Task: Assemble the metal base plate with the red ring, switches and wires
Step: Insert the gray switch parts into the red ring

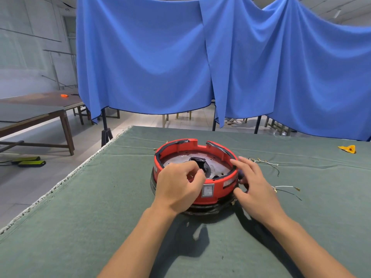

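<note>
Red ring [218, 182] with its metal base plate [218, 166] sits mid-desk [100, 217], the left hand [178, 185] curled over its near rim, pinching something unclear, the right hand [254, 183] spread loosely open against its right side, wires [285, 187] just beyond.

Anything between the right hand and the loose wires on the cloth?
Nothing visible. The wires lie bare on the green cloth just right of the right hand, which touches the red ring.
</note>
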`<act>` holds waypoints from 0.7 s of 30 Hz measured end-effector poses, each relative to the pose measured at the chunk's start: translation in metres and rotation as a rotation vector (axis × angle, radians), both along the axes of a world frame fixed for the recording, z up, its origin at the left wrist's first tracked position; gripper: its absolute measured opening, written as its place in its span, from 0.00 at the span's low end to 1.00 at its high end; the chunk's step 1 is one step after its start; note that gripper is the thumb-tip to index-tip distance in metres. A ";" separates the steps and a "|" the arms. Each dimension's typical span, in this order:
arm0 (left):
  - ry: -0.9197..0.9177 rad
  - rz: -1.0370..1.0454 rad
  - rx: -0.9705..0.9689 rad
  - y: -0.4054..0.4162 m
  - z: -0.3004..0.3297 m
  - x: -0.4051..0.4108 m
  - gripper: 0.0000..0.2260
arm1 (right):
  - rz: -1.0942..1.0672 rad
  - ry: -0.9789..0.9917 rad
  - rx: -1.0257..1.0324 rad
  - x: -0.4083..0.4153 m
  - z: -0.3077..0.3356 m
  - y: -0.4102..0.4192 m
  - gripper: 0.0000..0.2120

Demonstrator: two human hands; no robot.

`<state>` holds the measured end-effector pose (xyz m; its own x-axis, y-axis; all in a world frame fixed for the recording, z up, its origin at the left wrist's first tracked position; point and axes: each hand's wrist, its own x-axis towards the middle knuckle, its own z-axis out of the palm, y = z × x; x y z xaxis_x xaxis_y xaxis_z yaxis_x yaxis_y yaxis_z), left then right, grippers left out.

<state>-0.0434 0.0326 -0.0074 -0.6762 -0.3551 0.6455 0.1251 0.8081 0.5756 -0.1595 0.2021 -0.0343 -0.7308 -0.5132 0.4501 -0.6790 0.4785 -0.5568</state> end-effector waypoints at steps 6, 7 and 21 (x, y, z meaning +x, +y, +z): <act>0.017 0.242 -0.289 0.010 0.009 0.007 0.13 | 0.041 -0.043 -0.134 0.008 0.004 -0.005 0.25; 0.028 0.275 -0.339 0.018 0.011 0.006 0.12 | 0.059 -0.047 -0.162 0.011 0.006 -0.007 0.24; -0.048 0.035 -0.296 0.010 0.010 0.015 0.22 | -0.008 -0.083 -0.295 0.024 0.002 -0.009 0.28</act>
<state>-0.0288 0.0429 0.0021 -0.6995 -0.1798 0.6916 0.0727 0.9449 0.3192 -0.1357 0.1932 -0.0324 -0.7749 -0.3631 0.5174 -0.6221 0.2935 -0.7259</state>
